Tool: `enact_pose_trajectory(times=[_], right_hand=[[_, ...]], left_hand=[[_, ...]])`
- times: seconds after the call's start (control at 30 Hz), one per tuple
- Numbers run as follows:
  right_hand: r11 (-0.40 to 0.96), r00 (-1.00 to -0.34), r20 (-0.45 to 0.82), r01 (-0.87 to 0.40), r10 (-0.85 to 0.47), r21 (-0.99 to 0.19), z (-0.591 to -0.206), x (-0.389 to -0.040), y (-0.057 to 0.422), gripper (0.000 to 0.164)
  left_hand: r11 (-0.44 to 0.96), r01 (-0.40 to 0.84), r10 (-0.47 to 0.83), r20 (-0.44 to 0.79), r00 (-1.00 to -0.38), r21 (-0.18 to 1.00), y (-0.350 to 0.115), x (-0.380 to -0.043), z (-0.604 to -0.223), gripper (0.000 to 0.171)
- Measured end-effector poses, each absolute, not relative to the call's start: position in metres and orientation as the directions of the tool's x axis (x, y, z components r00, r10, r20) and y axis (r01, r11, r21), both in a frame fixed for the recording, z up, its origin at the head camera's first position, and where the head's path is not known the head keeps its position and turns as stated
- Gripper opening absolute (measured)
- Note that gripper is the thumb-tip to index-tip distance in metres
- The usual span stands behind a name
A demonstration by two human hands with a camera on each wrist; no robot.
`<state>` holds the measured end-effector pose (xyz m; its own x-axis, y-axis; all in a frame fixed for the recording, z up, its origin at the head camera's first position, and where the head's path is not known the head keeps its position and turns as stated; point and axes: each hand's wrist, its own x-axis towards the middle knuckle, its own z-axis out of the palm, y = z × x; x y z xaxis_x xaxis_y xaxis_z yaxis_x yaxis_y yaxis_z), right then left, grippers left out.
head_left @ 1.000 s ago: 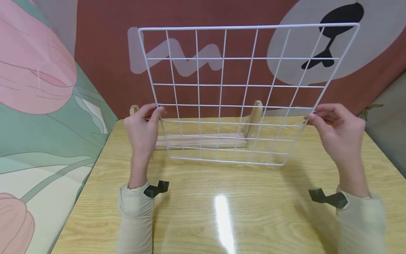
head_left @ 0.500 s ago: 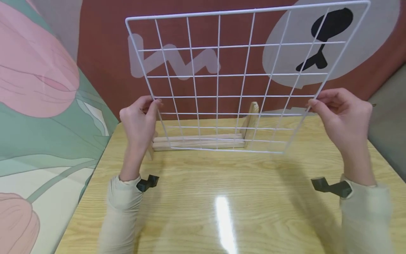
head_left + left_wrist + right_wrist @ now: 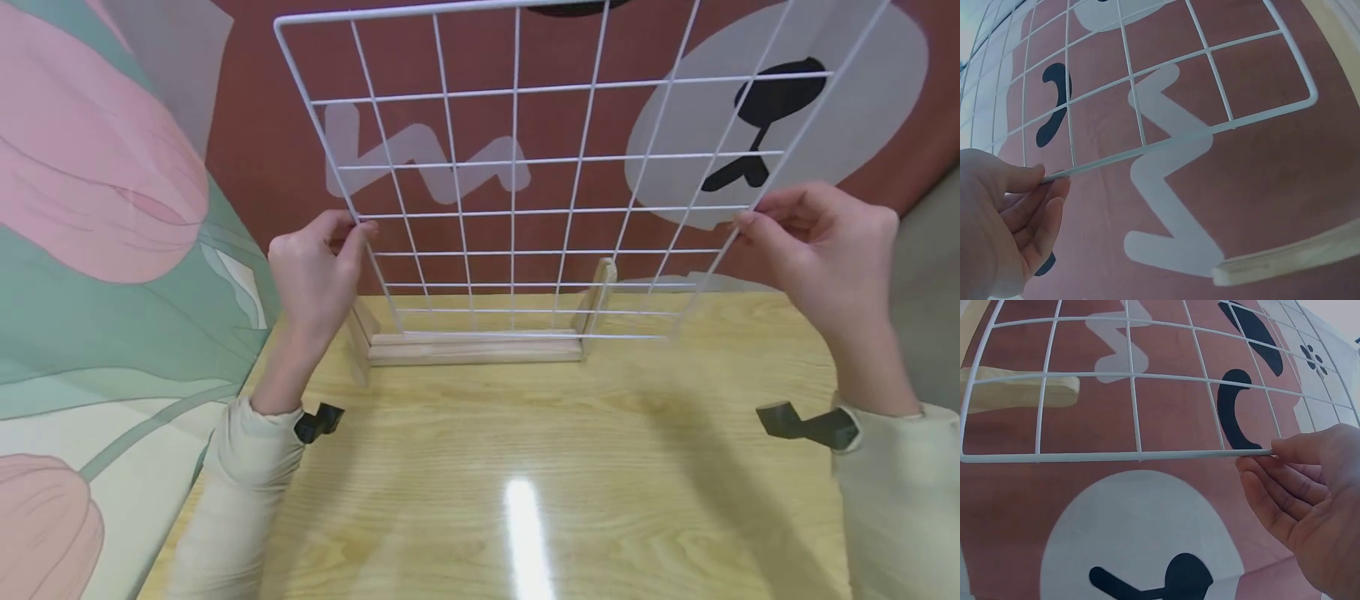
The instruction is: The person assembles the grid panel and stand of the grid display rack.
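A white wire grid panel is held up and tilted, its top edge partly beyond the head view. My left hand pinches its left side wire between thumb and fingers. On the opposite side wire, my right hand pinches at about the same height. In the left wrist view the left hand grips the thick rim wire; the right wrist view has the right hand doing likewise. The panel's lower edge overlaps a light wooden stand with an upright at each end, the left one partly behind my left hand.
The stand sits on a wood-grain table near its back edge. Behind rises a red-brown printed cloth; at the left hangs a flower-printed one. A grey surface borders the right side.
Both hands have raised the wire grid panel, and its lower edge has shifted up to the level of the stand's bars. The hands have spread slightly apart in view; both grips stay.
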<state>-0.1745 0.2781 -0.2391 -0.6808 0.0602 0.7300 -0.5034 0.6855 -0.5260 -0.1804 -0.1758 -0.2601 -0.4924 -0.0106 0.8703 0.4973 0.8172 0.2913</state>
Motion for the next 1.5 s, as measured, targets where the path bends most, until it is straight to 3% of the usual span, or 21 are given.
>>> enact_pose_trajectory(times=[0.13,0.37,0.6,0.77,1.0,1.2,1.37,1.5], right_hand=[[0.654,-0.683,0.729,-0.53,0.048,-0.539,-0.227,-0.183,0.275,0.028],[0.615,-0.687,0.726,-0.576,-0.007,-0.539,-0.206,-0.195,0.265,0.012],[0.635,-0.685,0.726,-0.583,-0.048,-0.508,-0.187,-0.208,0.258,0.025],[0.62,-0.697,0.714,-0.592,-0.072,-0.515,-0.178,-0.216,0.249,0.024],[0.62,-0.646,0.75,-0.648,-0.139,-0.443,-0.171,-0.224,0.239,0.019],[0.609,-0.633,0.76,-0.663,-0.144,-0.436,-0.167,-0.228,0.235,0.019],[0.598,-0.613,0.776,-0.682,-0.153,-0.421,-0.169,-0.233,0.23,0.005],[0.625,-0.596,0.784,-0.681,-0.173,-0.38,-0.171,-0.234,0.226,0.021]], left_hand=[[0.827,0.48,-0.03,0.875,-0.483,0.293,-0.179,-0.186,-0.25,0.029],[0.822,0.488,-0.042,0.887,-0.459,0.292,-0.188,-0.19,-0.229,0.033],[0.81,0.466,-0.131,0.885,-0.447,0.356,-0.195,-0.197,-0.21,0.033],[0.788,0.44,-0.227,0.866,-0.445,0.432,-0.198,-0.199,-0.201,0.031],[0.786,0.451,-0.236,0.879,-0.414,0.423,-0.206,-0.205,-0.198,0.028],[0.778,0.411,-0.287,0.851,-0.44,0.475,-0.209,-0.208,-0.196,0.03],[0.787,0.429,-0.262,0.87,-0.418,0.444,-0.213,-0.209,-0.197,0.029],[0.797,0.434,-0.247,0.882,-0.401,0.42,-0.216,-0.209,-0.199,0.028]])
